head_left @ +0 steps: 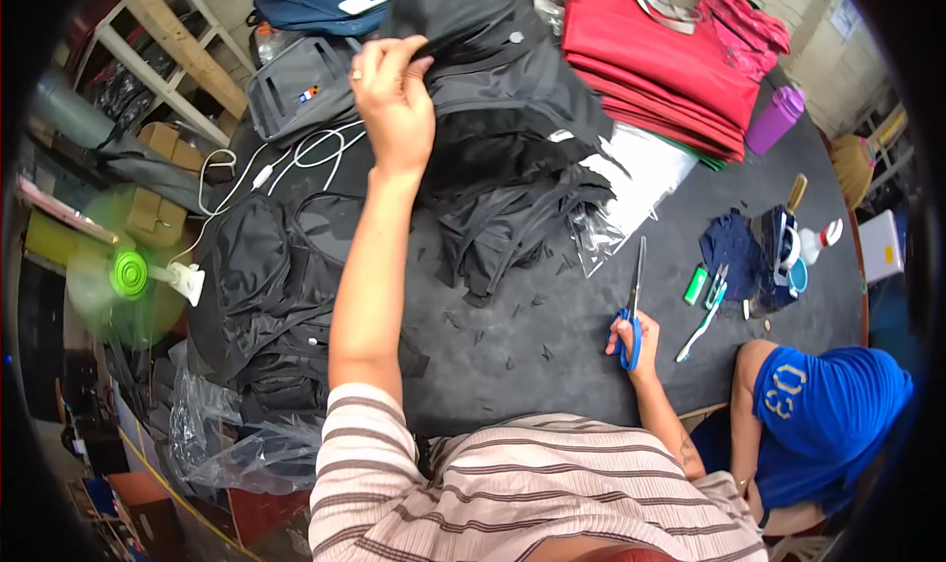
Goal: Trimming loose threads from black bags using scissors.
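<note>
My left hand (396,99) is stretched far forward over the table, its fingers pinched on the edge of a black backpack (512,69). The part between its fingertips is mostly hidden by the hand. Near the table's front edge, my right hand (639,343) holds blue-handled scissors (631,335), their blades pointing away from me. Crumpled black fabric pieces (493,217) lie in the middle, below the backpack. Small black scraps (547,352) are scattered over the dark table (473,375).
More black bags (266,257) lie at left, near a white cable (261,176) and a green fan (128,273). Folded red fabric (660,69) and a purple bottle (776,121) stand far right. Toothbrushes (702,330) lie right; another person in blue (828,404) sits beside me.
</note>
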